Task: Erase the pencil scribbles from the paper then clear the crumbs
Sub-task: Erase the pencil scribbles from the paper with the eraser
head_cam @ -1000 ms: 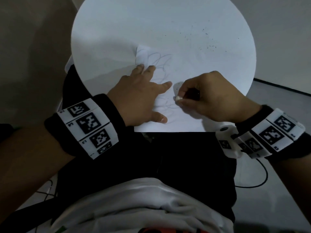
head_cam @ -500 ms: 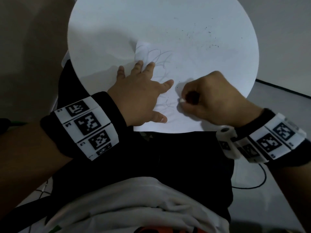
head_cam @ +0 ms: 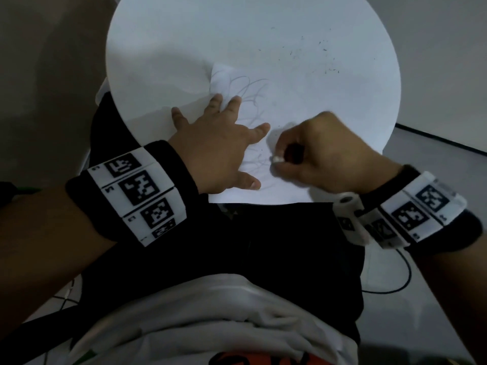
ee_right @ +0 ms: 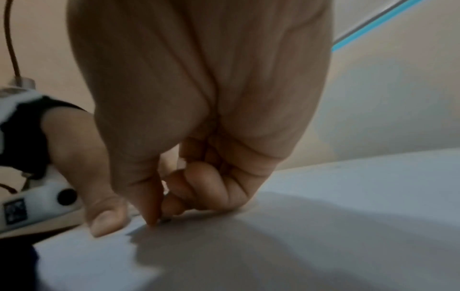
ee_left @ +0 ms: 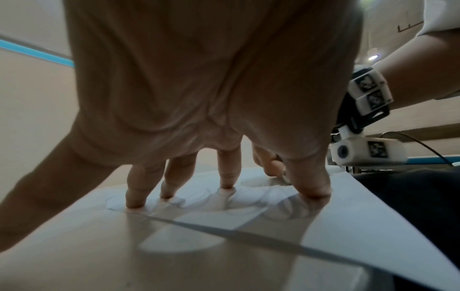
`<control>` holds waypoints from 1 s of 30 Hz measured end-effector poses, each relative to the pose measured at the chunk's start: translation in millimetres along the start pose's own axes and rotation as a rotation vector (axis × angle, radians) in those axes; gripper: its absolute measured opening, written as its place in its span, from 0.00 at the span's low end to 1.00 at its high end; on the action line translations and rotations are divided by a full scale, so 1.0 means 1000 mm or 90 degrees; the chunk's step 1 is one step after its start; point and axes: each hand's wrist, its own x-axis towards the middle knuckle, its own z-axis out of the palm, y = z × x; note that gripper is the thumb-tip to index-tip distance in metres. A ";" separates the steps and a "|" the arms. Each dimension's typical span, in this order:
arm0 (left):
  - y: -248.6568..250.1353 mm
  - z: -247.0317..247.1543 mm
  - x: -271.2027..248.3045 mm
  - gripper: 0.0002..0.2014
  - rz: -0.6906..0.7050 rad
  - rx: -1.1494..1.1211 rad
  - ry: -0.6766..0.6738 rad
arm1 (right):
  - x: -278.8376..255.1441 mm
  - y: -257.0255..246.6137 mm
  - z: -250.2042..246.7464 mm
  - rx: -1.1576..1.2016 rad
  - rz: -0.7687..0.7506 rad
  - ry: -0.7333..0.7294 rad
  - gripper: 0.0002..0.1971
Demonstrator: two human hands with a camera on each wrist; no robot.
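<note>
A white sheet of paper [head_cam: 303, 106] with grey pencil scribbles [head_cam: 247, 88] lies on the round white table [head_cam: 163, 48]. My left hand [head_cam: 221, 143] lies spread on the sheet's left part, and in the left wrist view its fingertips [ee_left: 226, 187] press the paper [ee_left: 348, 226] down. My right hand [head_cam: 316, 156] pinches a small white eraser [head_cam: 278, 159] between thumb and fingers and holds its tip on the faint scribbles near the sheet's front edge. In the right wrist view the curled fingers [ee_right: 199, 187] touch the paper [ee_right: 348, 196]; the eraser is hidden there. Dark crumbs [head_cam: 329, 69] dot the sheet's far right.
The paper's front edge overhangs the table toward my lap [head_cam: 276, 246]. A black cable [head_cam: 395, 283] runs over the grey floor at the right. The table's far and left parts [head_cam: 184, 27] are bare.
My right hand has rubbed the eraser back and forth over the lower scribbles. My left hand's fingers have spread wider, the little finger now off to the left. The head view has shifted slightly.
</note>
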 end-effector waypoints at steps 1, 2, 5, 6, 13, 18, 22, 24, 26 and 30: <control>0.000 0.000 0.000 0.50 0.000 0.001 0.003 | -0.002 -0.003 0.003 0.012 -0.016 -0.017 0.07; -0.001 0.001 -0.001 0.50 -0.001 0.001 0.003 | -0.003 -0.003 0.003 0.022 -0.014 -0.026 0.07; 0.000 0.000 -0.001 0.50 -0.003 0.000 -0.001 | 0.001 0.006 -0.006 0.004 0.039 0.014 0.09; 0.000 0.000 -0.001 0.50 -0.003 0.000 0.000 | 0.003 0.005 -0.006 -0.004 0.035 0.019 0.09; 0.000 0.001 -0.002 0.50 -0.003 -0.006 0.000 | 0.002 0.006 -0.007 -0.015 0.049 0.025 0.09; 0.000 0.001 -0.003 0.49 0.002 -0.003 0.008 | -0.001 -0.008 0.004 0.019 -0.001 -0.030 0.07; 0.001 0.001 -0.002 0.50 0.002 -0.005 0.009 | 0.004 -0.003 0.000 -0.005 0.034 0.018 0.09; 0.002 0.001 -0.003 0.49 0.006 -0.005 0.014 | 0.002 -0.015 0.010 0.014 -0.019 -0.022 0.08; 0.003 0.002 -0.003 0.49 0.005 -0.005 0.012 | 0.002 -0.013 0.009 0.028 -0.010 -0.024 0.08; 0.002 0.001 -0.003 0.50 0.005 -0.011 0.017 | 0.007 -0.012 0.007 0.006 0.003 0.013 0.09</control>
